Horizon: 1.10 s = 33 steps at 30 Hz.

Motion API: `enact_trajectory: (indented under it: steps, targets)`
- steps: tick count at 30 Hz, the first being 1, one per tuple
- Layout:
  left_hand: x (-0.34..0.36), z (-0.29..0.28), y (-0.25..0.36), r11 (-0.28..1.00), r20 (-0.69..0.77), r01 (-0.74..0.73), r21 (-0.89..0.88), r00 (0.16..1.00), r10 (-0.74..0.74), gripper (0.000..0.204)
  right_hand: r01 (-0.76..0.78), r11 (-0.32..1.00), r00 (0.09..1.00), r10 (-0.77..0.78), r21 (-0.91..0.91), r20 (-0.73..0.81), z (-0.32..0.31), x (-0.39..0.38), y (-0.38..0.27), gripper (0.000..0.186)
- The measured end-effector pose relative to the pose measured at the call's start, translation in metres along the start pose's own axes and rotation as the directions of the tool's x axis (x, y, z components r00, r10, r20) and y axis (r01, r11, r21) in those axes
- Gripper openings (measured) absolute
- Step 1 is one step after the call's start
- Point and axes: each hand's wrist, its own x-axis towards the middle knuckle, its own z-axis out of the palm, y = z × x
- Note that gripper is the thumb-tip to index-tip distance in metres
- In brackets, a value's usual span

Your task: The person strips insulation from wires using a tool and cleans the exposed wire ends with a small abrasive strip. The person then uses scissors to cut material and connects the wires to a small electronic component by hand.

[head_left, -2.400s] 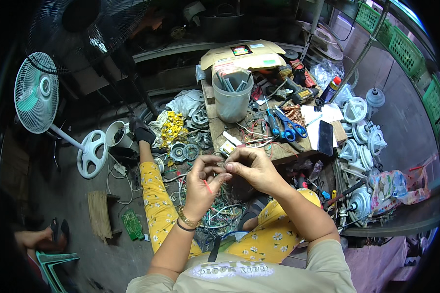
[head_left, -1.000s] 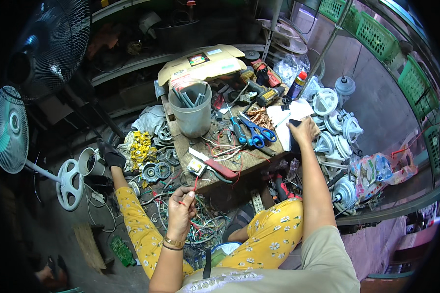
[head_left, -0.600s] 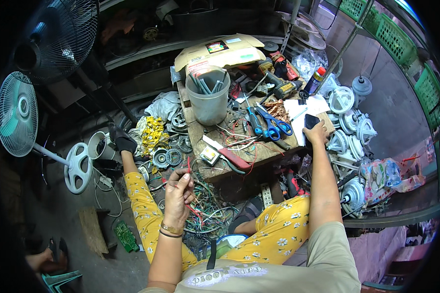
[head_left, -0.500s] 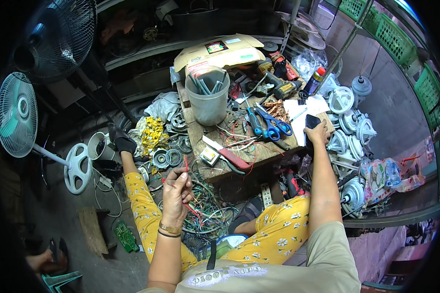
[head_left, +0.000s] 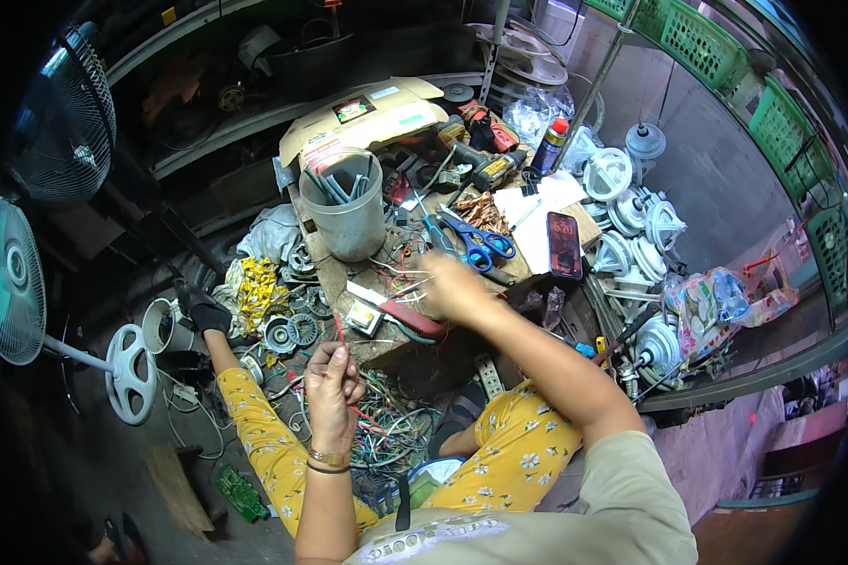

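My left hand (head_left: 334, 381) pinches a thin red wire (head_left: 340, 328) above my lap, below the worn wooden workbench (head_left: 334, 282). My right hand (head_left: 457, 287) is smeared by motion over the bench's loose wires, beside a red-handled tool (head_left: 415, 320); its fingers are unclear. Blue-handled scissors (head_left: 481, 250) and a blue screwdriver (head_left: 436, 237) lie just behind it. A phone (head_left: 563, 247) with a lit screen rests on paper at the bench's right. A small white-and-yellow box (head_left: 363, 318) lies near the front edge.
Around the bench are a bucket (head_left: 344, 226), cardboard (head_left: 367, 122), a drill (head_left: 490, 165), white fan parts (head_left: 631, 235), green baskets (head_left: 693, 47) and standing fans (head_left: 14, 282). Tangled wires (head_left: 396, 424), a wooden stool (head_left: 174, 485) and a circuit board (head_left: 240, 490) are below. Bare feet in sandals (head_left: 113, 537) show lower left.
My right hand has left the phone and swung leftward across the bench; the phone's screen is now visible and lit. My left hand still holds the red wire. The view has shifted.
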Motion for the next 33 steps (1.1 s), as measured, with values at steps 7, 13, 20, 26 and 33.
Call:
enact_trajectory:
  steps: [7, 13, 20, 26, 33]
  targets:
    - [-0.016, 0.016, 0.015, 0.992, 0.023, -0.079, 0.103, 0.997, 0.077, 0.012, -0.005, 0.995, 0.979, 0.025, -0.1, 0.202, 0.069, 0.002, -0.022, 0.046]
    - [-0.021, 0.028, 0.016, 0.996, 0.075, -0.076, 0.056, 0.995, 0.072, 0.011, -0.06, 0.997, 0.997, 0.057, 0.058, 0.06, 0.044, -0.013, -0.006, 0.044]
    - [-0.032, 0.028, 0.027, 0.98, 0.057, -0.135, 0.145, 0.99, 0.128, 0.012, -0.328, 0.098, 0.944, 0.064, 0.94, 0.323, -0.057, -0.035, -0.105, 0.036]
    - [-0.029, 0.043, 0.012, 0.876, 0.181, -0.307, 0.372, 0.95, 0.256, 0.012, -0.206, 0.34, 0.978, 0.035, 0.918, 0.206, -0.062, -0.042, -0.123, 0.021]
    - [-0.023, 0.045, 0.004, 0.801, 0.13, -0.311, 0.512, 0.949, 0.286, 0.008, -0.07, 0.317, 0.991, 0.132, 0.946, 0.029, -0.045, -0.045, -0.113, 0.016]
